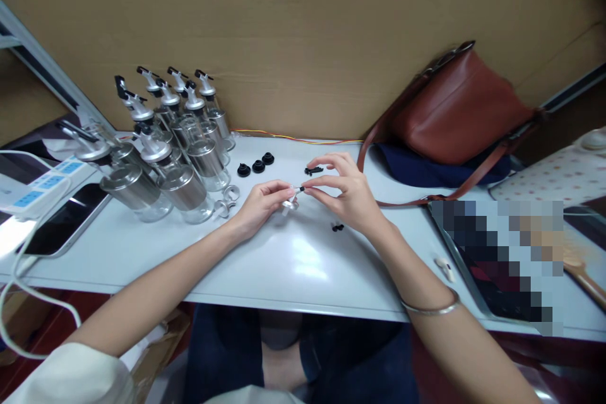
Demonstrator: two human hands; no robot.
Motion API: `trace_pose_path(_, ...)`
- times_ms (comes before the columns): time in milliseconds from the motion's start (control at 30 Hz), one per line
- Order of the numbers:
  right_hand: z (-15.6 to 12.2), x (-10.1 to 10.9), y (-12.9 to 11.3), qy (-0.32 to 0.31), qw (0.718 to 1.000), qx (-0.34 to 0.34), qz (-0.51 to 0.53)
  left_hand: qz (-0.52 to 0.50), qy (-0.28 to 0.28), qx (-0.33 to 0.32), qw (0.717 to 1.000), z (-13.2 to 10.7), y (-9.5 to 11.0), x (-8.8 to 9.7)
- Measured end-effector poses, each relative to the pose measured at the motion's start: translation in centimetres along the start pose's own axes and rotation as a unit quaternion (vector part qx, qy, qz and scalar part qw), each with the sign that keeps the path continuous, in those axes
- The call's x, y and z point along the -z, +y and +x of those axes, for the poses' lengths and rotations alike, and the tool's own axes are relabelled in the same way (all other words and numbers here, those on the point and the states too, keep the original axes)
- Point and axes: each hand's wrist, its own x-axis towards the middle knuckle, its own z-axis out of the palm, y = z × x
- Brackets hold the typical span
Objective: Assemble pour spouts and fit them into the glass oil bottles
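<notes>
Just above the middle of the table, my left hand [260, 205] is closed on a silver pourer spout [290, 205], whose round base hangs below the fingers. The thumb and forefinger of my right hand [353, 192] pinch a small black piece [302, 189] at the spout's tip; the other fingers are raised. Behind my right hand lie small black levers [313, 170]. Nearer me are tiny black parts [338, 227]. Three black stoppers [258, 166] stand beyond my left hand, and loose silver spouts [222, 207] lie to its left.
Several glass bottles with steel bands and pourers [203, 158] crowd the left. Beside them are a phone [66, 221] and a power strip [47, 186]. At right sit a brown leather bag [464, 107], a white earbud [445, 268] and a partly blurred tablet-like object [497, 265].
</notes>
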Motion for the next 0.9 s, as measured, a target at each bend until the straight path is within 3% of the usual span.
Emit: trace_pose_path(900,-0.26,-0.47,-0.16,-0.016,0.998,-0.042,0.044,0.065,0.001,-0.025,0.998,-0.08,-0.49,0.59)
